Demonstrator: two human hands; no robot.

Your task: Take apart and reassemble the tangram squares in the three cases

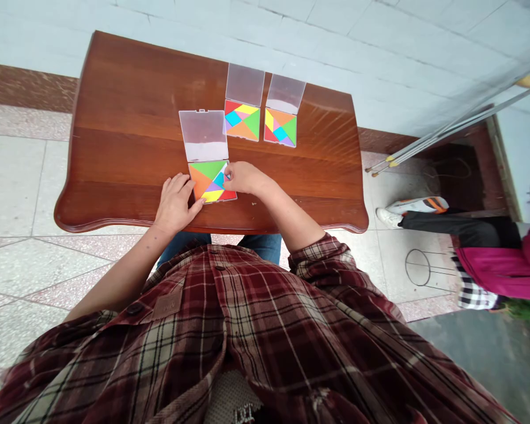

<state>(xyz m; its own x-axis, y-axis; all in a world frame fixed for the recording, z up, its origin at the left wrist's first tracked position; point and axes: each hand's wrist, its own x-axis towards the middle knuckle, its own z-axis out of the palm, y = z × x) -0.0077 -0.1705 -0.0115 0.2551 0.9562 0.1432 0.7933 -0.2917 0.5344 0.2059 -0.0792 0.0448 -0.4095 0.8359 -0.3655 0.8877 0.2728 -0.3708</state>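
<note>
Three open clear plastic cases hold coloured tangram sets on a brown wooden table [115, 118]. The nearest tangram case [211, 181] lies by the front edge, its clear lid [202, 135] folded back. My left hand [175, 203] rests flat on the table against the case's left side, fingers stretched out. My right hand [242, 177] is at the case's right edge, fingertips pinched at a tangram piece there; what they hold is too small to make out. Two more tangram cases, the middle case [242, 119] and the right case [281, 126], lie farther back with lids open.
A seated person in a pink top [499, 265] and dark trousers stretches a leg out at the right, a white shoe [417, 206] on the floor. Metal rods [446, 132] lean by the wall beyond the table's right end. A wire ring stand [419, 268] is nearby.
</note>
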